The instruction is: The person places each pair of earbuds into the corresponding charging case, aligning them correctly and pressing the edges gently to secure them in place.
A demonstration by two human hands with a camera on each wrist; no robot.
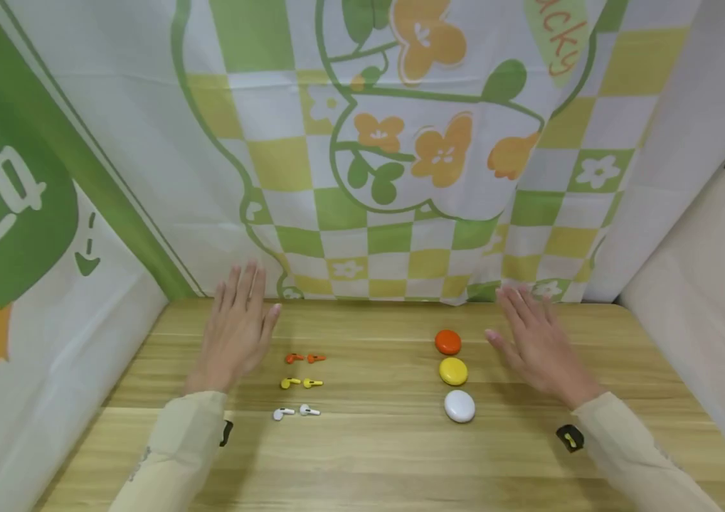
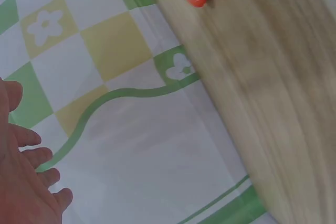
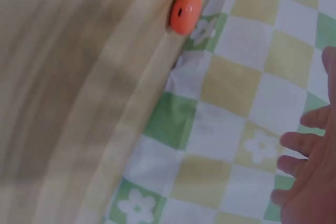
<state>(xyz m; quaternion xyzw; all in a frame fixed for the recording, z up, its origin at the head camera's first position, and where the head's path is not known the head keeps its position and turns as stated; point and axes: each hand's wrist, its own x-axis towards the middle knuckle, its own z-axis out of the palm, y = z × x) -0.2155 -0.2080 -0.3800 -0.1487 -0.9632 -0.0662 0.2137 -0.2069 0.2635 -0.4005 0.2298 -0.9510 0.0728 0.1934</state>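
Orange buds (image 1: 292,359), yellow buds (image 1: 287,383) & white buds (image 1: 280,414) lie in pairs left of centre frame, approx. level w/ an orange case (image 1: 448,342), yellow case (image 1: 453,371) & white case (image 1: 459,406) right of centre; same colour order top to bottom, prob. so each pair faces its match. L hand (image 1: 234,334) is outside the buds, R hand (image 1: 538,348) outside the cases, likely to keep both cols. in plain view. Neither holds anything: in head view L fingers are straight & close together, thumb apart; R fingers extended, thumb apart too. Can't tell if palms touch the surface (image 1: 375,455). Buds look like hard plastic, bulbous heads on thin stems, w/ small dark marks; cases are smooth, glossy, domed, approx. round. Surface is pale, streaky woodgrain; the cloth (image 1: 394,267) behind is creased, w/ green/yellow checks & flowers.
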